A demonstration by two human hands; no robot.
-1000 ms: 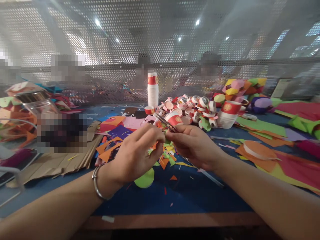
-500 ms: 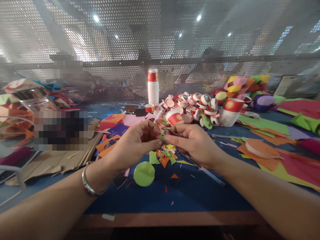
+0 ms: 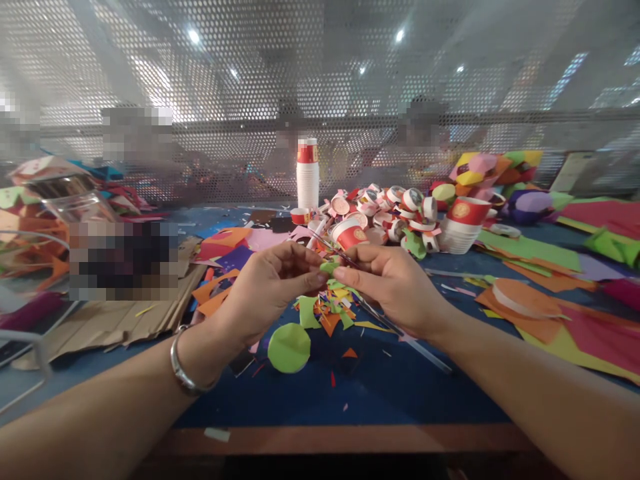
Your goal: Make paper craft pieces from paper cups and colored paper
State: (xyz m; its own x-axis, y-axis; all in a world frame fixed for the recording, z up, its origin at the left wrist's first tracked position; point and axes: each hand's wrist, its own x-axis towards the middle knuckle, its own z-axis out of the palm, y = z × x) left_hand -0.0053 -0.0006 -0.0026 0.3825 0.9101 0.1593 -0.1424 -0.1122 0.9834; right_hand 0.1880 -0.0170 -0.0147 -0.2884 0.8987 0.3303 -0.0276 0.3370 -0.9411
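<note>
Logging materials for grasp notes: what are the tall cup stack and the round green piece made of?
Cup stack: likely paper, matte-looking white and red; thin nested rims show.
Round green piece: probably paper, matte; flat, cut-looking edge. Thin card is possible.

Dim room, small glaring ceiling lights [image 3: 194, 36], blurred and stretched edges

Matt paper disc [image 3: 289, 348], smooth shiny metal bracelet [image 3: 181, 365], creased brown paper-like sheets [image 3: 115, 320], and glossy clear-plastic-looking jar [image 3: 83, 203].
</note>
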